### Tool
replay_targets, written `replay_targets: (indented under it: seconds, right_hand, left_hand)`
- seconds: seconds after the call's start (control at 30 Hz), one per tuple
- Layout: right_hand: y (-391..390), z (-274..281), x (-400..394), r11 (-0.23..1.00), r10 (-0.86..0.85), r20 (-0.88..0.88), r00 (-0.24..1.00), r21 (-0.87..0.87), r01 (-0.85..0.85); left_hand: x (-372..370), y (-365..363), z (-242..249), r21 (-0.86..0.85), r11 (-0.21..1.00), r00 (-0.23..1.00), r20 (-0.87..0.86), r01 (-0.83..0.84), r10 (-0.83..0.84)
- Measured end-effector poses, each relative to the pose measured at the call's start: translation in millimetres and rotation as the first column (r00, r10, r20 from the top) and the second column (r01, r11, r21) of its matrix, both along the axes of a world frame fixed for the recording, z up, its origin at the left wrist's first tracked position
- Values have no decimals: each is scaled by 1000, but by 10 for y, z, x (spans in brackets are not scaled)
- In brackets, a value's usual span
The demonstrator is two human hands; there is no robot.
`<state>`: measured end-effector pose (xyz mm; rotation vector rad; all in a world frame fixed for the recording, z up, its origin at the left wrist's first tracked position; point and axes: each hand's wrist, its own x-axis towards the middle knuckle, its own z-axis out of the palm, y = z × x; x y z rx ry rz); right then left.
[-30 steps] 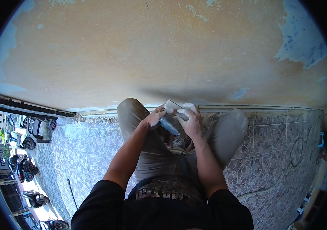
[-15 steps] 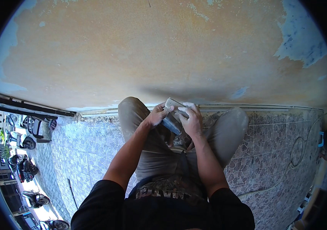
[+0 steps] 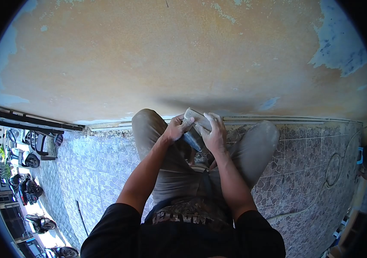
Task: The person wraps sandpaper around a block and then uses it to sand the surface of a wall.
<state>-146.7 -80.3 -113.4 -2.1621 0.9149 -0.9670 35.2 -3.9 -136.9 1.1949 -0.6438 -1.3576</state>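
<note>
Scraper [image 3: 195, 124] gripped mid-frame by left hand [image 3: 174, 129] and right hand [image 3: 212, 133], fingers curled round it, blade slanting toward upper left, against peeling wall [image 3: 170, 56]; knees flanking.

Both hands, left hand [image 3: 174, 129] and right hand [image 3: 213, 134], grip a scraper [image 3: 194, 124] above the knees.

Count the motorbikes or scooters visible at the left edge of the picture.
4 at least: one upper, one below it, one lower, one at the bottom edge. Others may be hidden beyond the ledge.
</note>
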Motion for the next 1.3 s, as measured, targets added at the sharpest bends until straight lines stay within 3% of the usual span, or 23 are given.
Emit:
replay_targets:
  seconds: [0.07,0.4,0.7,0.9,0.97,1.07,1.13,1.2,1.3]
  right_hand:
    - [-6,20,-3,989,-46,-18,999,137,48]
    - [-24,-42,-17,996,-51,-10,999,78,52]
    - [-41,-18,-6,986,-95,40,995,142,89]
    - [-108,-88,-72,964,-24,24,999,264,17]
    - [-92,-102,-69,994,-56,-43,997,94,60]
    - [-43,64,-52,1000,9,11,1000,-22,-9]
    - [-17,81,-70,998,45,5,999,-47,-45]
    - [-12,82,-82,994,79,-2,997,-73,-79]
    - [-18,85,-95,987,116,-31,993,-107,-119]
  left_hand:
    - [16,7,-14,1,1000,1000,23,10,-10]
    - [-8,6,38,-15,1000,999,54,4,-4]
    - [8,5,24,-25,999,998,52,26,-25]
    - [10,14,50,-6,995,995,-27,95,-95]
    - [33,16,66,13,994,994,-21,112,-112]
    - [77,25,24,38,993,994,-4,111,-111]
    - [88,30,53,42,995,995,8,94,-95]
    - [102,39,87,36,997,986,-155,70,-64]
    - [131,18,24,100,992,990,-124,72,-60]
